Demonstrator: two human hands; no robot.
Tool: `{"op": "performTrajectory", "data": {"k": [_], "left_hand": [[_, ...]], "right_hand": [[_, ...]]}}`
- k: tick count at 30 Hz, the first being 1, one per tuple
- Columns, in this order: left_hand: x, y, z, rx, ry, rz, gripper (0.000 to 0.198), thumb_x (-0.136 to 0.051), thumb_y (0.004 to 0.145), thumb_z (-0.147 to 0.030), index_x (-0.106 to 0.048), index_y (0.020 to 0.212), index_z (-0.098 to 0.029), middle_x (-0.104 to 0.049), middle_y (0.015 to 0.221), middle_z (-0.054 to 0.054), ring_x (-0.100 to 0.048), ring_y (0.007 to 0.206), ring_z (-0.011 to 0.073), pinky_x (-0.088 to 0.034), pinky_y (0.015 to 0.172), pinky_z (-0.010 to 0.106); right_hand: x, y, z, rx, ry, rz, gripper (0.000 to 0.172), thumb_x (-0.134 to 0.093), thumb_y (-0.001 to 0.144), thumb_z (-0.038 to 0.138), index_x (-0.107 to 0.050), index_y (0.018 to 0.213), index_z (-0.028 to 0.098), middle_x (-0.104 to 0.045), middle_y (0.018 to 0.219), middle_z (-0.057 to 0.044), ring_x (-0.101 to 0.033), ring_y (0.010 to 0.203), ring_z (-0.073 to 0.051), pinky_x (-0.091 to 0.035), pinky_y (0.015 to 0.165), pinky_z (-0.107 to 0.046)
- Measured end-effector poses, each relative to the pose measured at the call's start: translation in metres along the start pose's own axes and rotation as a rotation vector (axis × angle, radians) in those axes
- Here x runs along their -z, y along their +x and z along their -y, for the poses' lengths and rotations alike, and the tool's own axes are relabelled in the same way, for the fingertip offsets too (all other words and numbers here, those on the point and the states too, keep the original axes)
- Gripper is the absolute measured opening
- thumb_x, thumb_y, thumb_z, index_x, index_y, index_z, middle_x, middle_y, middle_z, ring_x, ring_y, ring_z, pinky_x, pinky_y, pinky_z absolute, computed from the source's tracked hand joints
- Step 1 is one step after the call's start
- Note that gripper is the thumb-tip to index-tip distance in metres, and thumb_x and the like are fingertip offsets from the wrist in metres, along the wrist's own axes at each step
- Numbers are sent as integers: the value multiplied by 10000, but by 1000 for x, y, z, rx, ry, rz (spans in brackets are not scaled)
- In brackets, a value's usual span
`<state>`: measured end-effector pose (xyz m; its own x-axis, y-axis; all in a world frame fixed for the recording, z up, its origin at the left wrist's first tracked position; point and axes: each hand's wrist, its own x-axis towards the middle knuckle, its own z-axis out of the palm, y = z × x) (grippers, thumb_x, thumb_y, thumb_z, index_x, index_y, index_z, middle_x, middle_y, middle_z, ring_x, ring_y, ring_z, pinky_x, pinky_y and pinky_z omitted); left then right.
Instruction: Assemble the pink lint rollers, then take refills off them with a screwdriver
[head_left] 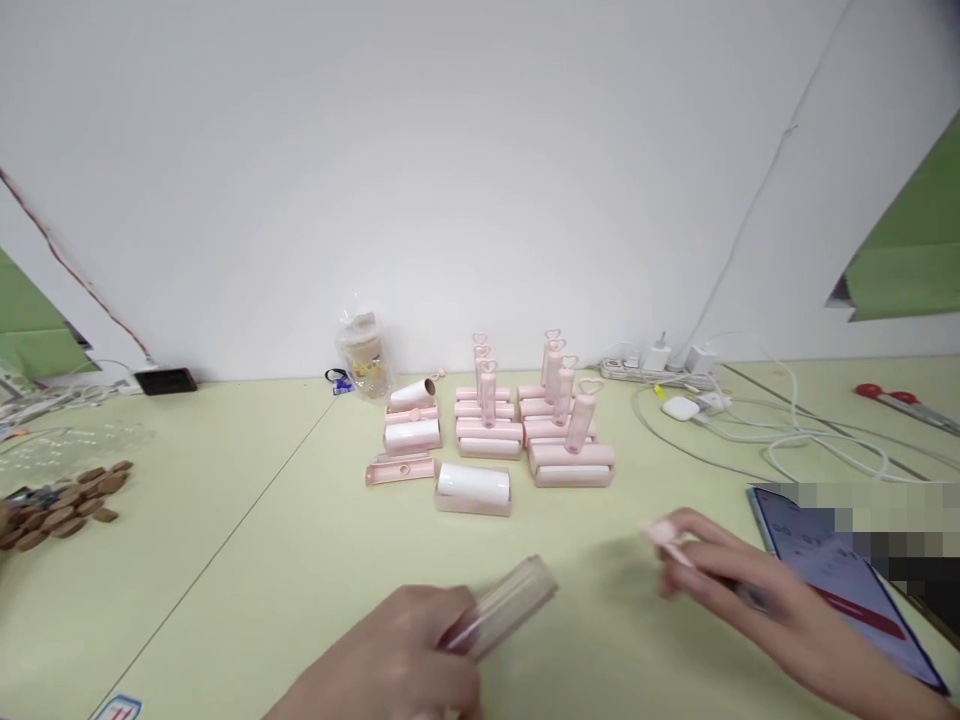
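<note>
My left hand [405, 650], low in the centre, is closed around a see-through pinkish handle tube [517, 605] that points up to the right. At the right, my right hand [742, 590] pinches a small pale pink end piece [661, 533], blurred by motion; a dark spot under its fingers is unclear. Beyond the hands stand two columns of pink lint rollers [571, 465] with upright handles and heart-shaped loops. Left of them, a white sticky roll [473, 485] lies in a pink shell. Behind it are a pink half cover [401, 470] and more rolls [412, 433].
A bagged cup [364, 355] stands against the wall. White cables [795, 440] and chargers spread at the right, near red-handled scissors [889, 395] and a lit phone [840, 580]. Brown wooden pieces [67, 510] lie far left, with a black device [166, 380] behind.
</note>
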<state>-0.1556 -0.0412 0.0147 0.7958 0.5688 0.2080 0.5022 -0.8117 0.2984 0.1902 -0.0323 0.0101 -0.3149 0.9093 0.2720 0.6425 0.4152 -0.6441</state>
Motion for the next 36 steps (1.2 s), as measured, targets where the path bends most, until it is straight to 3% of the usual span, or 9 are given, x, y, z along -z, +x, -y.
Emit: {"op": "performTrajectory", "data": {"k": [2, 5, 11, 14, 16, 18, 21, 26, 36], "left_hand": [[-12, 29, 6, -165, -66, 3, 70, -626, 652, -207, -574, 607, -220, -432, 722, -29, -399, 557, 79, -320, 531, 206], [-39, 55, 18, -233, 12, 65, 93, -650, 589, -254, -573, 621, -213, -419, 744, -15, -377, 558, 92, -301, 523, 229], [-74, 53, 42, -208, 254, 210, 142, -622, 629, -305, -561, 731, -228, -412, 786, 1, -405, 603, 124, -304, 535, 252], [-76, 50, 45, -185, 300, 252, 143, -597, 637, -301, -542, 753, -240, -425, 809, 9, -445, 630, 146, -310, 536, 268], [-75, 50, 44, -180, 292, 271, 145, -587, 635, -291, -535, 761, -242, -432, 825, 13, -466, 646, 157, -314, 537, 275], [-73, 51, 43, -187, 305, 282, 165, -593, 623, -287, -527, 767, -241, -437, 832, 14, -469, 646, 162, -313, 536, 279], [-72, 51, 41, -213, 333, 263, 187, -604, 629, -288, -520, 788, -238, -441, 826, 15, -450, 629, 156, -306, 536, 282], [-73, 49, 38, -218, 337, 134, 106, -570, 715, -291, -507, 790, -252, -450, 814, 4, -423, 603, 142, -308, 553, 283], [-76, 48, 35, -217, 410, 56, 96, -559, 753, -288, -482, 707, -254, -436, 734, -4, -376, 508, 135, -284, 507, 285]], "right_hand": [[-18, 29, 6, 10, 113, 134, 333, -424, 884, 400, -627, 681, 231, -610, 776, -39, -580, 718, -180, -431, 635, -275], [-48, 62, 10, -82, 131, 89, 362, -465, 831, 422, -533, 558, 194, -524, 579, 2, -469, 547, -148, -342, 527, -265], [-79, 99, 4, -223, 248, -9, 274, -451, 724, 229, -431, 453, 199, -486, 460, 26, -413, 467, -118, -290, 460, -243], [-83, 119, 5, -253, 316, 10, 190, -462, 682, 175, -478, 494, 198, -517, 420, 33, -427, 431, -112, -291, 427, -226], [-85, 132, 9, -242, 349, 13, 112, -464, 715, 190, -555, 651, 193, -549, 436, 43, -477, 454, -125, -328, 449, -221], [-87, 142, 14, -207, 366, 10, 158, -454, 784, 267, -589, 802, 187, -591, 502, 36, -544, 536, -149, -377, 511, -236], [-89, 152, 19, -147, 362, 27, 284, -460, 826, 411, -617, 795, 176, -636, 606, 1, -593, 651, -177, -413, 608, -266], [-91, 156, 19, -102, 291, -26, 278, -482, 830, 452, -579, 918, 207, -665, 773, -2, -573, 695, -175, -402, 642, -276], [-107, 151, 14, -132, 148, -78, 353, -487, 809, 472, -700, 759, 195, -596, 805, -32, -566, 748, -209, -410, 667, -294]]}}
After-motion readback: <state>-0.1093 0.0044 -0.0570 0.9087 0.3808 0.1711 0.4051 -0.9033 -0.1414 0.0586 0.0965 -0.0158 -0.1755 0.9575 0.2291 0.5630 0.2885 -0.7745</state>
